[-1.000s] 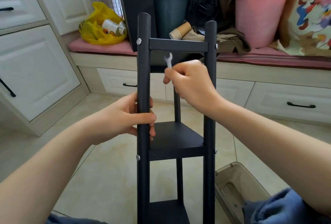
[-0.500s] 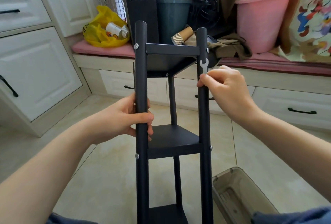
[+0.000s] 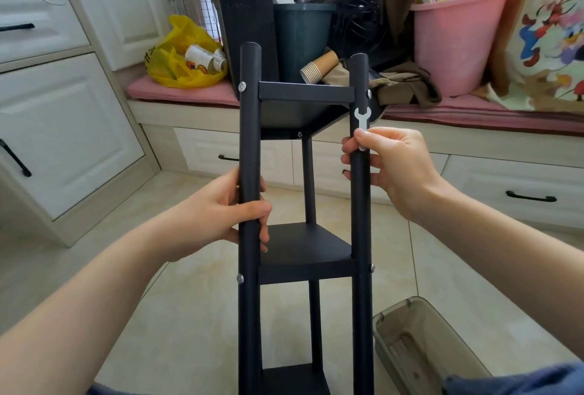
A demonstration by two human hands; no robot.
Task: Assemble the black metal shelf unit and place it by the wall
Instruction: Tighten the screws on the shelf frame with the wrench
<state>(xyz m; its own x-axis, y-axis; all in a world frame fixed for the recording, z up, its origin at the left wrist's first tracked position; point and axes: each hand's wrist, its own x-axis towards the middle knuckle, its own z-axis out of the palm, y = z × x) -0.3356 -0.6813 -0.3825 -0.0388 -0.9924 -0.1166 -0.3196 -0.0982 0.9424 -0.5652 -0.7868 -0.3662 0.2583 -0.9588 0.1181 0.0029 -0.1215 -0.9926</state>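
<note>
So the shelf unit point(image 3: 303, 249) is standing upright on the tile floor right in front of me, between my arms, with the cushioned bench point(image 3: 177, 94) and its clutter on the far side. My left hand point(image 3: 218, 214) is wrapped round the left post point(image 3: 249, 110), fingers curled all the way round it, thumb across the front, roughly level with the gap between the top and middle shelves. My right hand point(image 3: 395, 167) is up on the right post point(image 3: 360, 205), a bit higher. Its fingers hook round the back of the post and the thumb pinches a small silver wrench point(image 3: 361, 118) flat against the front. The wrench points up, its open end just below the bolt point(image 3: 368, 93) near the top shelf, not on it. Bolts show on both posts at the top and middle shelves. Over on the bench there's a yellow bag point(image 3: 177, 59), a black computer tower point(image 3: 246, 15), a dark bin point(image 3: 301, 40), a stack of paper cups point(image 3: 319, 67) lying on its side and a pink bucket point(image 3: 455, 46). A clear plastic box point(image 3: 420, 347) sits on the floor near my right knee.
</note>
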